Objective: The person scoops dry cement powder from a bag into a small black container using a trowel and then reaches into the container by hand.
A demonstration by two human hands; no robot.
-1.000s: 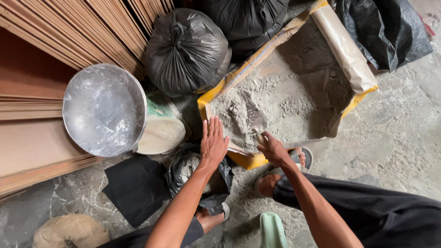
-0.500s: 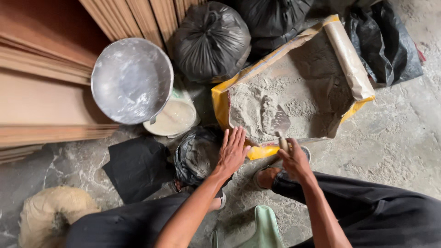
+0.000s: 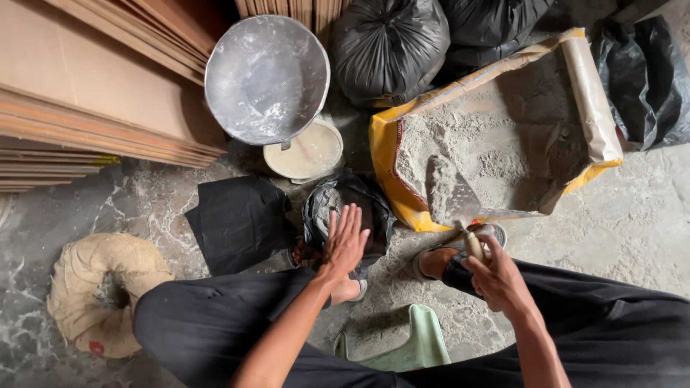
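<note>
While right hand (image 3: 503,280) grips one trowel (image 3: 451,192) | two black bags (tied) (image 3: 392,47)

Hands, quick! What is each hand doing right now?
Left hand: open, fingers spread, holding nothing, over the small black bag.
Right hand: closed on the trowel handle, its blade in the grey powder.

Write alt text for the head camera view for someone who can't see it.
A right hand lifts a trowel loaded with grey powder from an open sack, while the left hand hovers open over a small black bag on the floor.
</note>
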